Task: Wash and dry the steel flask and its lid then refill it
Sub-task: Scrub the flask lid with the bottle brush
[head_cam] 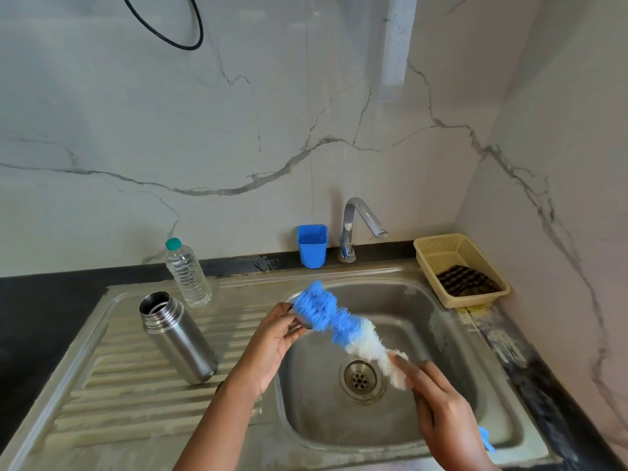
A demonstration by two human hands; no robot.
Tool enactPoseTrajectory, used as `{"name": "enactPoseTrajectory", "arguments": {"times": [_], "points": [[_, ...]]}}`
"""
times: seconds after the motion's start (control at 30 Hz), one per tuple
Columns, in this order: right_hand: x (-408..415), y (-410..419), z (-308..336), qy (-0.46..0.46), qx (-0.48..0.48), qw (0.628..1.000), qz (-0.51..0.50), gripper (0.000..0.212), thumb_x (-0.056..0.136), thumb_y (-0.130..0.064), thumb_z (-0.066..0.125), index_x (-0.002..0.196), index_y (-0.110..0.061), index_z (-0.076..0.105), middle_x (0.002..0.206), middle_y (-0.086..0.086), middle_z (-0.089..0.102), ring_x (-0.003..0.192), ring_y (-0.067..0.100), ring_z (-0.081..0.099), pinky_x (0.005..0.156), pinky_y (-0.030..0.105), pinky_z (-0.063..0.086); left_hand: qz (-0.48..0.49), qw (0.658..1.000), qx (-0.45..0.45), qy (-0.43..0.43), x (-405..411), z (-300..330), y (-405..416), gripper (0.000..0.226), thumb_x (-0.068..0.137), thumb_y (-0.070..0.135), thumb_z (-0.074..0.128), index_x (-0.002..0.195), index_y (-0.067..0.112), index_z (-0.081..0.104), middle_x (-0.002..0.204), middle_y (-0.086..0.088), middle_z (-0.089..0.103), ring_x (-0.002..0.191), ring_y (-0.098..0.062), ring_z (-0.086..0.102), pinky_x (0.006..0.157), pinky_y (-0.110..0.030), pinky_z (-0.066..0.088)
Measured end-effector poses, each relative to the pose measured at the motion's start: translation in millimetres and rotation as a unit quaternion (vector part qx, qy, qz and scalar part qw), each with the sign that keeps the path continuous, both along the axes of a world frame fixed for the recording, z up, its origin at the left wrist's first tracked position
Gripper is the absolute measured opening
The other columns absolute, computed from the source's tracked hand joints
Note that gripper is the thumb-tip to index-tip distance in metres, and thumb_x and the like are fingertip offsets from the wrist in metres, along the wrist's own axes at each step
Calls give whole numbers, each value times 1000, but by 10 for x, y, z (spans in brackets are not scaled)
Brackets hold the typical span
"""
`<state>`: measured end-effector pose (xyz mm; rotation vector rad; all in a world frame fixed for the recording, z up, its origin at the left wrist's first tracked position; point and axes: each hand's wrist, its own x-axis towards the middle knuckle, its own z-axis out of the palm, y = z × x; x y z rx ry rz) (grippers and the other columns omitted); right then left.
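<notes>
White marble-look tiles with grey veins back a dark worktop (37,300), and set into it is a steel sink (418,416) with a ribbed draining board on its left. On that draining board the steel flask (178,338) stands open-mouthed and without its lid, leaning a little in this wide view, with a clear plastic water bottle (188,271) with a teal cap just behind it towards the wall. Over the basin the left hand (272,345) pinches a small metal piece, most likely the lid (300,321), though it is largely hidden by the blue bristles of a bottle brush (334,322) pressed against it. The right hand (441,413) grips the brush low down, fingers curled round the white bristles, and a bit of blue handle shows below the wrist. Along the back edge of the sink a blue plastic cup (312,246) stands just left of the chrome tap (356,222). At the back right corner a beige basket (431,256) holds a dark striped cloth (465,281).
</notes>
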<state>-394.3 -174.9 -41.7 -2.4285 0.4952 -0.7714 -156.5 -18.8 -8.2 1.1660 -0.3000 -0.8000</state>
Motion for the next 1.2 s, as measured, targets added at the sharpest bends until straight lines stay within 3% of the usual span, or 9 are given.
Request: {"name": "enactPoseTrajectory", "arguments": {"times": [0.1,0.27,0.47,0.53,0.6,0.7,0.83,1.03,1.2], "points": [[31,2,-25,-9,35,999,-37,74,85,8,56,132,-50,52,94,-19,49,70,4,50,57,9,38,-1,1000,-5,8,-11,-10,-9,30,88,24,55,110,4,60,110,-13,73,111,-23,67,99,-33,49],[18,66,-21,2,17,1000,-10,71,85,1,52,134,-51,50,96,-23,47,71,3,48,59,9,39,5,1000,2,-21,-27,2,-6,18,92,25,55,89,8,57,91,-15,71,94,-24,69,95,-36,51],[-4,84,11,-12,15,1000,-12,71,85,0,51,134,-51,50,94,-22,47,69,3,48,59,9,39,10,1000,-5,-20,-17,6,-13,13,95,14,55,100,5,62,105,-17,72,101,-30,70,89,-38,55],[-2,81,-16,-7,11,1000,-16,73,85,7,54,132,-48,53,94,-24,46,69,2,46,58,9,39,28,999,9,-29,-13,-15,-27,15,94,11,55,104,6,65,108,-13,72,102,-28,70,93,-41,54],[15,55,-74,-7,35,998,-49,80,82,15,60,131,-48,53,93,-22,48,69,3,50,56,13,40,64,997,22,-44,-9,-31,-28,22,86,17,63,106,8,67,112,-11,67,101,-16,66,94,-31,51],[4,45,-105,-23,37,998,-43,80,82,15,58,132,-47,54,93,-18,49,71,9,55,57,15,41,88,992,36,-79,-13,-20,-13,22,82,24,64,101,14,68,94,-1,62,78,0,59,80,-18,44],[-15,92,-96,-28,27,999,-24,66,85,3,50,130,-46,57,92,-19,48,68,3,46,60,11,39,61,995,16,-73,-4,2,-8,15,99,11,50,104,6,63,88,-7,72,88,-19,67,92,-36,46],[-33,105,-154,-48,44,997,-44,60,87,2,50,130,-39,59,90,-15,47,66,7,49,61,10,37,45,999,-28,-13,-27,70,5,21,103,11,42,106,6,62,103,-9,75,103,-18,70,90,-27,54],[-75,118,-124,-40,24,999,-11,55,84,4,53,128,-27,64,91,-18,45,73,-6,44,63,10,38,40,998,-44,11,-49,78,8,15,96,16,48,93,5,59,91,-11,74,96,-21,71,87,-30,57]]}}
